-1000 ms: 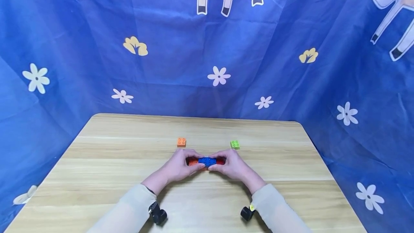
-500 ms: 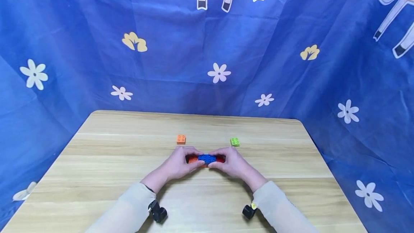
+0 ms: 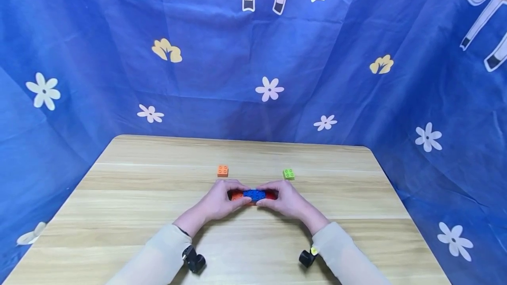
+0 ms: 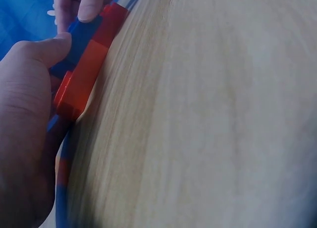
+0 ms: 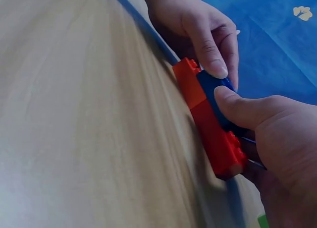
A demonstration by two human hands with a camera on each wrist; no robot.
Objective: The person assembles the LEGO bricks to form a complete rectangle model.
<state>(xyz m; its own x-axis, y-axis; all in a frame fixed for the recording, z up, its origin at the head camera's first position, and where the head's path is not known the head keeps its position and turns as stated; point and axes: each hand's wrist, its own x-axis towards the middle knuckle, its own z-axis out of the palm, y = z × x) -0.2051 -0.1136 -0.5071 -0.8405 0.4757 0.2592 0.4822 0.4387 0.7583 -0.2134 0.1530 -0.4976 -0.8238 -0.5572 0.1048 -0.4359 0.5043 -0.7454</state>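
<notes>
Between both hands, a blue toy building brick (image 3: 254, 195) sits on top of an orange brick (image 5: 189, 83) and a red brick (image 5: 215, 139), which stand end to end on the table. It spans the seam between them. My left hand (image 3: 222, 197) pinches the blue brick's left part, thumb on the near side and fingers on the far side. In the same way my right hand (image 3: 286, 199) pinches its right part. In the left wrist view the orange brick (image 4: 81, 84) shows a studded end left uncovered. The far fingertips are mostly hidden.
Behind the hands lie a loose orange four-stud brick (image 3: 222, 171) on the left and a lime green brick (image 3: 288, 174) on the right. The wooden table (image 3: 158, 162) ends at a blue patterned cloth (image 3: 206, 87) hung behind and beside it.
The head view has tilted and shifted slightly. Both hands keep their pinch on the blue brick, and the bricks stay in place.
</notes>
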